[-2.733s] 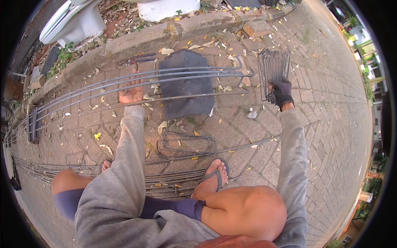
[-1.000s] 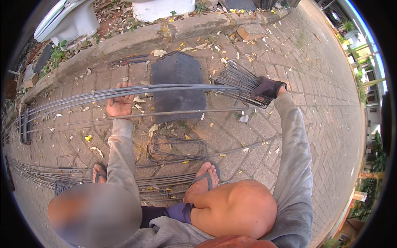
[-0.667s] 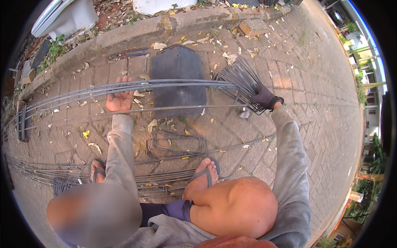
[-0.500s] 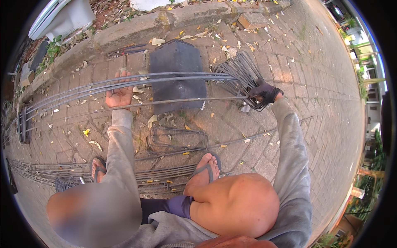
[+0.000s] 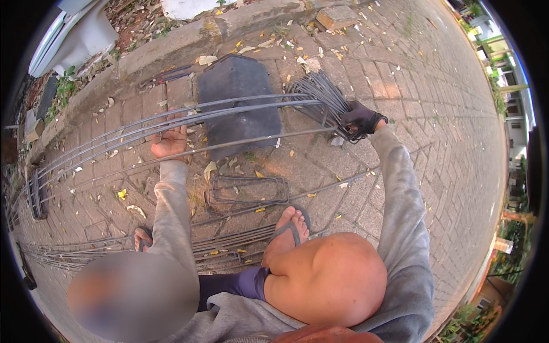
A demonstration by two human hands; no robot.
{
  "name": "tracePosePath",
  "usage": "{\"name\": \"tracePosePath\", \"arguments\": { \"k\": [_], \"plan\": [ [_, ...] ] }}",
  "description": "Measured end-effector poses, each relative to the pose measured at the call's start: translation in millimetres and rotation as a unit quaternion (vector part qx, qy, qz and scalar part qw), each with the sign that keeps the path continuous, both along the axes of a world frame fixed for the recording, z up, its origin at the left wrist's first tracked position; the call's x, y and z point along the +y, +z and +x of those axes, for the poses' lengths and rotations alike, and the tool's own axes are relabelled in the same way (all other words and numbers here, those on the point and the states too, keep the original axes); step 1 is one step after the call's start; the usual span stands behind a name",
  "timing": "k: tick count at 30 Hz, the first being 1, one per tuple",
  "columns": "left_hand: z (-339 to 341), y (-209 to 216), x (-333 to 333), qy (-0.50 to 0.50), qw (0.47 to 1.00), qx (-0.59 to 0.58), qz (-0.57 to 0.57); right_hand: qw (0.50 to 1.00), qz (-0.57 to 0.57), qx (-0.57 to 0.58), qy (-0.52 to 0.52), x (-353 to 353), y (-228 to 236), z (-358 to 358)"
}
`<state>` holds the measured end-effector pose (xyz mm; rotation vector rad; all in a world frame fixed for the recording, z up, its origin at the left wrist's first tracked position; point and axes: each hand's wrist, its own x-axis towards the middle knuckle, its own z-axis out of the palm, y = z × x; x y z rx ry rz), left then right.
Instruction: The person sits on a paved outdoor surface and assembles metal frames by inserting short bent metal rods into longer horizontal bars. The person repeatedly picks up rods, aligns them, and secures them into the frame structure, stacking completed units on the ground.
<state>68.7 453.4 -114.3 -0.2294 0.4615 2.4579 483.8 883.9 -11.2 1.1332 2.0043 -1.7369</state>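
Long thin steel rods run across in front of me, passing over my left hand. That hand is bare and palm up, its fingers stretched out beneath the rods; whether it bears their weight I cannot tell. At the rods' right end, a bundle of bent rectangular steel stirrups surrounds them. My right hand, in a dark glove, is closed around the near right side of this bundle. More stirrups stand around the rods at the far left end.
Under the rods lies a dark flat sheet. Two or so loose stirrups rest on the brick paving before my foot. More rods lie by my sandals. A kerb and a loose brick are beyond.
The view has shifted and turned slightly. The stirrup bundle looks more closely gathered at my right hand, which still grips it. My left hand stays palm up under the rods.
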Motion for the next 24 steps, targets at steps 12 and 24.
{"name": "tracePosePath", "arguments": {
  "k": [12,24],
  "plan": [
    [62,36,16,0.016,0.979,-0.068,0.193,0.982,-0.087,0.137,-0.098,-49,-7,3],
    [54,42,26,-0.007,0.983,-0.054,0.177,0.985,0.075,0.105,-0.114,-100,26,-23]
  ]
}}
